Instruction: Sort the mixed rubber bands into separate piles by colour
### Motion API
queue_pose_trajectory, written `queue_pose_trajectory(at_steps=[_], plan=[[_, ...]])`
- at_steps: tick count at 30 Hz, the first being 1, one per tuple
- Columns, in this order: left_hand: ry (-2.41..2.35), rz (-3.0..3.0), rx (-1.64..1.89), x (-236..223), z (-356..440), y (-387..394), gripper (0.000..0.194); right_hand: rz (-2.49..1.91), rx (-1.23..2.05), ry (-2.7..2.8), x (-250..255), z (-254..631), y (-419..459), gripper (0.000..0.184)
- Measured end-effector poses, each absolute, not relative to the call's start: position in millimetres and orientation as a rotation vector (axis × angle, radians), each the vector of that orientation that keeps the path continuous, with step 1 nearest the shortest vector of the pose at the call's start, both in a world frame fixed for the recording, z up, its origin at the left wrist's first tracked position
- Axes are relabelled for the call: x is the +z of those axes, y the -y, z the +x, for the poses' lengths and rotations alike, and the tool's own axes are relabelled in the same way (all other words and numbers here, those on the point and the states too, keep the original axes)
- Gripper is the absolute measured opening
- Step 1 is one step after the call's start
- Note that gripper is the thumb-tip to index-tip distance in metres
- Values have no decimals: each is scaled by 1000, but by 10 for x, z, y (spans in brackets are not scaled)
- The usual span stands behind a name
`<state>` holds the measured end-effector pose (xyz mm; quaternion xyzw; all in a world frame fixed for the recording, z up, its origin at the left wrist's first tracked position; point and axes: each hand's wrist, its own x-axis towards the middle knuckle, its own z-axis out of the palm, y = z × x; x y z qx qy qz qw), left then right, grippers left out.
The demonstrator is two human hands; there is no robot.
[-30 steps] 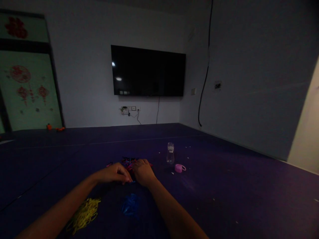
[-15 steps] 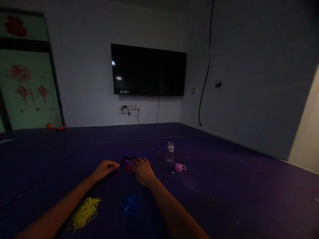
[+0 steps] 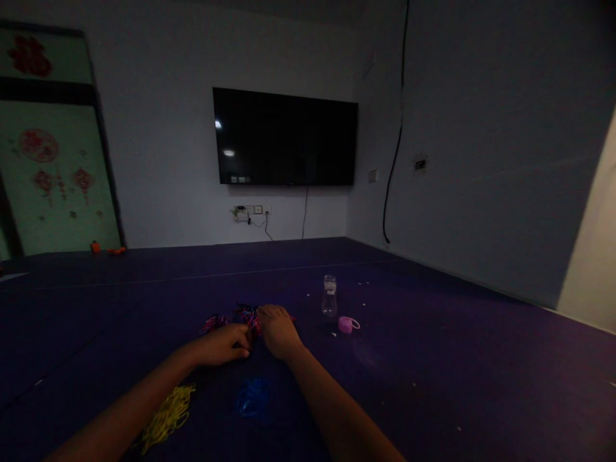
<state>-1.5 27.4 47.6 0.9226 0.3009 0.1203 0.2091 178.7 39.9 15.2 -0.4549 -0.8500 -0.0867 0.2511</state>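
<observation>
A small heap of thin multicoloured bands, mostly pink, red and dark, lies on the purple surface ahead of me. My right hand rests over its right side, fingers stretched across the bands and the tips partly hidden. At the heap's near left edge is my left hand, its thumb apart from the fingers and nothing visible between them. Just beyond that hand sits a smaller pink and dark clump. Yellow bands lie beside my left forearm, partly covered by it. Between my forearms is a blue bunch.
Right of my right hand stands a clear bottle, with a pink lid with a loop close by. White scraps dot the purple surface. A television hangs on the far wall; orange objects lie by the door.
My left hand has moved right and nearer to me, from the clump to the front of the heap, and its fingers have parted. The right hand has barely moved.
</observation>
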Motion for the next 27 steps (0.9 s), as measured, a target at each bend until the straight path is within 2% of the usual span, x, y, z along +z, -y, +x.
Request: queue_pose_trajectory(at_steps=[9, 14, 17, 22, 25, 27], plan=[[-602, 2335, 220, 646, 47, -131, 23, -1284, -132, 2204, 111, 1836, -462, 37], [-667, 2156, 178, 710, 59, -70, 25, -1152, 216, 1877, 92, 1871, -549, 36], [-808, 2205, 348, 685, 59, -153, 26, -1101, 526, 1617, 73, 1883, -598, 31], [-1214, 2171, 828, 519, 61, -367, 24, -1029, 923, 1450, 78, 1885, -629, 30], [-1182, 2061, 913, 417, 91, -408, 38, -996, 1073, 1426, 98, 1866, -609, 28], [-1140, 2038, 924, 377, 117, -402, 36, -996, 1138, 1437, 119, 1848, -582, 27]])
